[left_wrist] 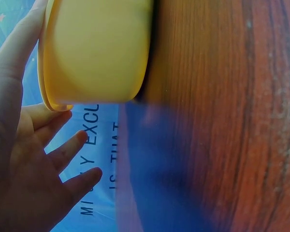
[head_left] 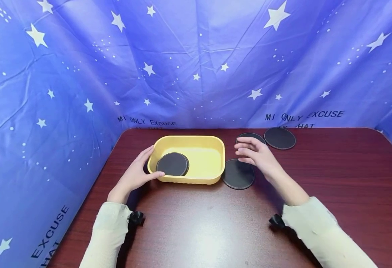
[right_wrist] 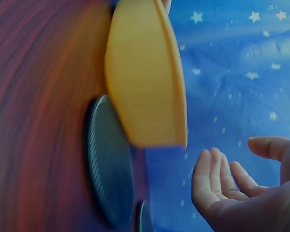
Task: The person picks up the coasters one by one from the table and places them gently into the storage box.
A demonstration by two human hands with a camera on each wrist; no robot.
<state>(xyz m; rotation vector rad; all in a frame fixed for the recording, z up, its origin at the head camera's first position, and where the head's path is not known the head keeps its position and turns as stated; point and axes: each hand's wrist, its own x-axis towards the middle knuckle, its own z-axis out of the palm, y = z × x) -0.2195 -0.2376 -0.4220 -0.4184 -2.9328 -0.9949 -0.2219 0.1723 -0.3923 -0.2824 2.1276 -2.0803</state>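
A yellow plastic box [head_left: 196, 180] stands on the table, a round black coaster [head_left: 172, 164] lying in its left part. My left hand [head_left: 135, 172] holds the box by its left end, thumb over the front rim and fingers along the side. In the left wrist view several fingertips [left_wrist: 94, 175] are spread clear of the wall. My right hand [head_left: 257, 153], fingers loosely bent and holding nothing, hovers right of the box. Under it, a second black coaster [head_left: 237, 176] lies against the box's right end. Another coaster [head_left: 249, 136] is partly hidden behind the fingers.
One more black coaster [head_left: 280, 138] lies at the table's back edge, right of the partly hidden one. The dark red wooden table [head_left: 343, 178] extends to both sides. A blue curtain with stars [head_left: 196, 56] hangs behind it and along the left.
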